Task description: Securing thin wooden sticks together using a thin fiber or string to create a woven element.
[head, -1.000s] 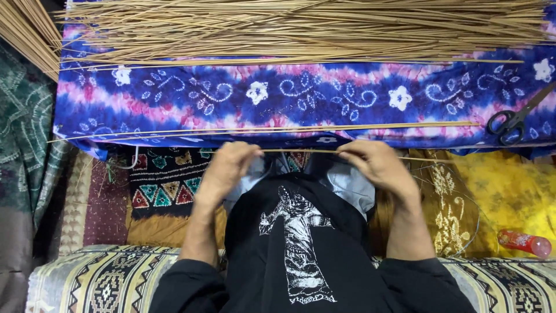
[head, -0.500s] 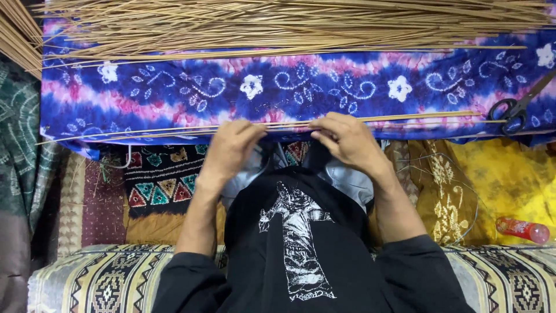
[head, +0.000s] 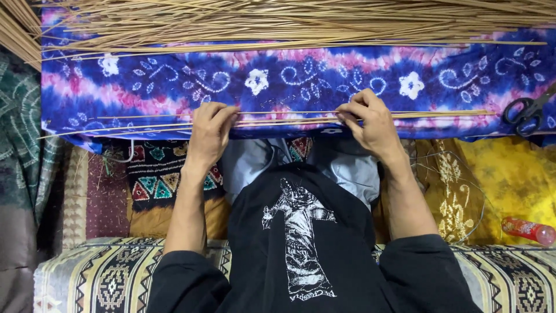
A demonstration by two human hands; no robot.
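A few long thin tan sticks [head: 289, 117] lie side by side across the near edge of a blue, purple and pink tie-dye cloth [head: 324, 81]. My left hand [head: 209, 134] pinches the sticks left of centre. My right hand [head: 373, 124] pinches the same sticks to the right of centre. Both hands rest on the cloth's front edge, above my lap. A large heap of the same tan sticks [head: 278, 23] covers the far side of the cloth.
Black-handled scissors [head: 524, 113] lie at the cloth's right end. A small red bottle [head: 528, 230] lies on yellow fabric [head: 509, 179] at lower right. Patterned cloths [head: 156, 179] and a woven mat [head: 104, 272] surround my legs. More sticks [head: 17, 29] fan out at upper left.
Both hands have moved apart along the sticks and up onto the cloth's near edge. The sticks now lie slightly further onto the cloth.
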